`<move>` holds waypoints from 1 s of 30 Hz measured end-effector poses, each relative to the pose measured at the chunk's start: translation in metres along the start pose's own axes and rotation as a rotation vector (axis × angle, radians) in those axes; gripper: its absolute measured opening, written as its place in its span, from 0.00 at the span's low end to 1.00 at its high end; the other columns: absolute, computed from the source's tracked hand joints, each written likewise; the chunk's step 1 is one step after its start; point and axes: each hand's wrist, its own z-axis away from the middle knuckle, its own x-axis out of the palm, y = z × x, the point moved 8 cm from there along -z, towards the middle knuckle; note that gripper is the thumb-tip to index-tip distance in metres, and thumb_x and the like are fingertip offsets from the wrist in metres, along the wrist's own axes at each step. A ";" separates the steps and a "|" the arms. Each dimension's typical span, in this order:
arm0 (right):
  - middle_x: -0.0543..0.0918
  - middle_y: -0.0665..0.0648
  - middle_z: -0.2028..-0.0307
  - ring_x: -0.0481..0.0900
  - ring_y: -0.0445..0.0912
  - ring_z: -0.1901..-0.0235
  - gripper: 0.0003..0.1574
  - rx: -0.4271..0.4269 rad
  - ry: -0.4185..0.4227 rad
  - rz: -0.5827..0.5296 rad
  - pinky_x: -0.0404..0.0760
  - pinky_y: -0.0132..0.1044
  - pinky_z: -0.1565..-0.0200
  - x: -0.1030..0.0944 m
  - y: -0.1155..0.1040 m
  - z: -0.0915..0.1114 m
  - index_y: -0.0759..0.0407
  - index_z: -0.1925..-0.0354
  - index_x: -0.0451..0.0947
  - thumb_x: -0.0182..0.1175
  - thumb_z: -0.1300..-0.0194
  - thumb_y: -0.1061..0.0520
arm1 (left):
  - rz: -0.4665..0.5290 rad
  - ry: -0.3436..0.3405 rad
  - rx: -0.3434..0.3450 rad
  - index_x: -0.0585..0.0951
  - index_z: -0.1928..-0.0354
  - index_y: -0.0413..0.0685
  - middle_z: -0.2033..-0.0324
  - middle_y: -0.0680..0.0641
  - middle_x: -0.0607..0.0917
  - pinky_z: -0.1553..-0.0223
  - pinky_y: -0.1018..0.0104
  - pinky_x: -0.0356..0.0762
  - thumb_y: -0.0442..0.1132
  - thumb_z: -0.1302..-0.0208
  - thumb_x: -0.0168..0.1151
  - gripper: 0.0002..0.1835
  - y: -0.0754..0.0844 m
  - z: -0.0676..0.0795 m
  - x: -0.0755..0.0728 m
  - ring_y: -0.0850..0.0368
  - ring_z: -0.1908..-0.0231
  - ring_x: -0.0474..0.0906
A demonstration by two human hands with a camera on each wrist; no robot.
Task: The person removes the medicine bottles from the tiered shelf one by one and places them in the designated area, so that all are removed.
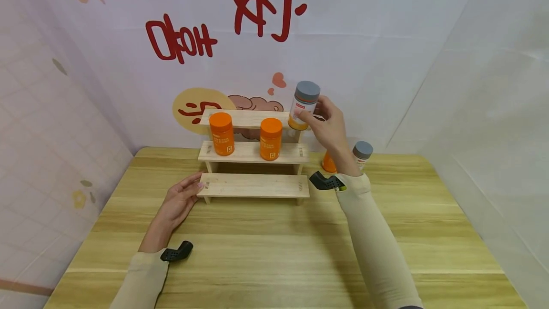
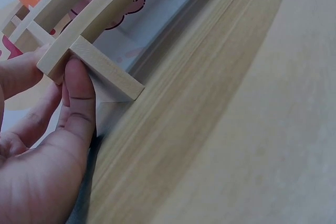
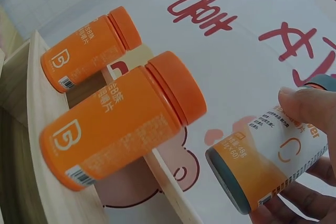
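Note:
My right hand [image 1: 333, 125] grips a supplement bottle [image 1: 304, 104] with a grey lid and a white and orange label. That bottle is upright at the right end of the top tier of a wooden step shelf [image 1: 253, 186]; in the right wrist view its base looks apart from the board. Two orange bottles, a left one [image 1: 221, 135] and a right one [image 1: 270, 140], stand on the middle tier. My left hand [image 1: 177, 204] pinches the left end of the lowest tier. Thumb and fingers [image 2: 80, 85] hold that board's end in the left wrist view.
Behind my right wrist, another grey-lidded bottle [image 1: 362, 150] and a partly hidden orange bottle [image 1: 328, 162] stand on the wooden table [image 1: 257, 252]. A printed white wall sheet [image 1: 364, 37] hangs close behind the shelf.

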 end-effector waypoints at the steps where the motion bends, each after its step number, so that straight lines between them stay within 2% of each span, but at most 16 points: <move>1: 0.84 0.54 0.48 0.79 0.47 0.49 0.30 0.000 0.007 -0.004 0.77 0.42 0.38 -0.002 0.001 0.002 0.43 0.38 0.78 0.73 0.36 0.44 | 0.000 0.002 -0.003 0.57 0.21 0.34 0.44 0.60 0.79 0.54 0.78 0.79 0.35 0.25 0.61 0.37 0.000 0.000 0.000 0.69 0.49 0.79; 14: 0.83 0.52 0.47 0.79 0.46 0.50 0.30 0.028 0.063 -0.042 0.77 0.37 0.41 -0.030 0.026 0.028 0.43 0.36 0.77 0.72 0.35 0.46 | 0.008 0.006 -0.010 0.64 0.23 0.41 0.42 0.59 0.77 0.50 0.77 0.80 0.33 0.25 0.60 0.32 -0.002 -0.001 -0.001 0.69 0.47 0.79; 21: 0.83 0.53 0.46 0.78 0.46 0.50 0.31 0.044 0.071 -0.048 0.77 0.36 0.44 -0.041 0.042 0.039 0.42 0.35 0.77 0.72 0.35 0.46 | 0.001 0.009 -0.011 0.57 0.21 0.35 0.41 0.58 0.75 0.48 0.77 0.80 0.34 0.25 0.60 0.36 -0.002 -0.002 0.000 0.68 0.46 0.80; 30: 0.83 0.51 0.44 0.78 0.44 0.47 0.30 0.124 0.080 -0.023 0.77 0.32 0.47 -0.055 0.073 0.053 0.43 0.35 0.76 0.71 0.33 0.47 | -0.002 0.009 -0.007 0.56 0.21 0.33 0.42 0.59 0.77 0.50 0.77 0.80 0.34 0.25 0.60 0.37 -0.003 -0.002 -0.001 0.68 0.46 0.79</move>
